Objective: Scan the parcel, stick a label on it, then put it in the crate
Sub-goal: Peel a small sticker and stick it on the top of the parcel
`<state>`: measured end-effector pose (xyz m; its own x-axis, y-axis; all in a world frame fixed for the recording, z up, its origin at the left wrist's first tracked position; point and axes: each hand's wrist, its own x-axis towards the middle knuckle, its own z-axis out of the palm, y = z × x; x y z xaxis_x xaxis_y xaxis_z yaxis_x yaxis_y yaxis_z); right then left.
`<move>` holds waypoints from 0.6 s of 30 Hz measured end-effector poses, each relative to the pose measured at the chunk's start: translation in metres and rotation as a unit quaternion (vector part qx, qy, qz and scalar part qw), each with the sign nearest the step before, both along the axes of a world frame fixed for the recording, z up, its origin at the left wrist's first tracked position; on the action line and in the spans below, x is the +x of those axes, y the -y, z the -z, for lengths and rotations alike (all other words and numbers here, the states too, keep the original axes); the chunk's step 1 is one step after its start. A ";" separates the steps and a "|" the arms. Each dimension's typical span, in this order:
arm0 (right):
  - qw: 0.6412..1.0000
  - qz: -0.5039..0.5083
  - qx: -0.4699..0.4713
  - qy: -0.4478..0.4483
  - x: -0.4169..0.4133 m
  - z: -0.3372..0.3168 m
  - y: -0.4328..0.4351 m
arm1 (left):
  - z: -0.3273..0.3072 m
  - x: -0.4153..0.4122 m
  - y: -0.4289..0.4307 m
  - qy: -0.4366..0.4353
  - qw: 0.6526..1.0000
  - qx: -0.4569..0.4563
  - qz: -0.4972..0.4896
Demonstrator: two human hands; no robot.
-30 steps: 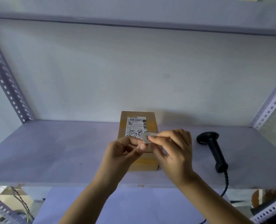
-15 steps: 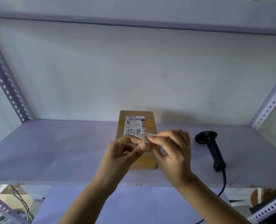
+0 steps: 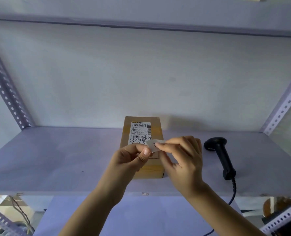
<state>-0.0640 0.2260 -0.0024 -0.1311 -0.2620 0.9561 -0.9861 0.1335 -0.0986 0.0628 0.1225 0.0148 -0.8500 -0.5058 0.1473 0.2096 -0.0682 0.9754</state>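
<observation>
Both my hands are up in front of the parcel (image 3: 142, 132), pinching a small white label (image 3: 154, 145) between them. My left hand (image 3: 131, 159) nips the label's lower-left corner w/ thumb and forefinger pressed together; my right hand (image 3: 183, 155) pinches its right edge, other fingers curled above. The label hangs just over the parcel's near half, covering part of the printed shipping slip (image 3: 139, 133); can't tell if it touches the box yet. The parcel, a brown carton, lies flat on the shelf (image 3: 56, 159), long side running away from me. Black scanner (image 3: 220, 155) lies right of the parcel, near but apart, cable trailing off the shelf's front edge.
</observation>
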 end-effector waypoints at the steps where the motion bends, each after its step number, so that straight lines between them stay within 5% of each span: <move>1: 1.000 0.000 0.001 0.000 0.000 0.000 0.000 | 0.000 0.000 0.000 -0.003 1.000 0.000 -0.001; 18: 1.000 -0.001 0.001 0.004 0.009 -0.003 0.001 | 0.001 0.006 -0.002 -0.038 0.999 0.001 0.017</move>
<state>-0.0546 0.2251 0.0004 -0.1374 -0.2649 0.9544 -0.9857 0.1312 -0.1055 0.0692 0.1246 0.0141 -0.8527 -0.4779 0.2110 0.2807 -0.0785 0.9566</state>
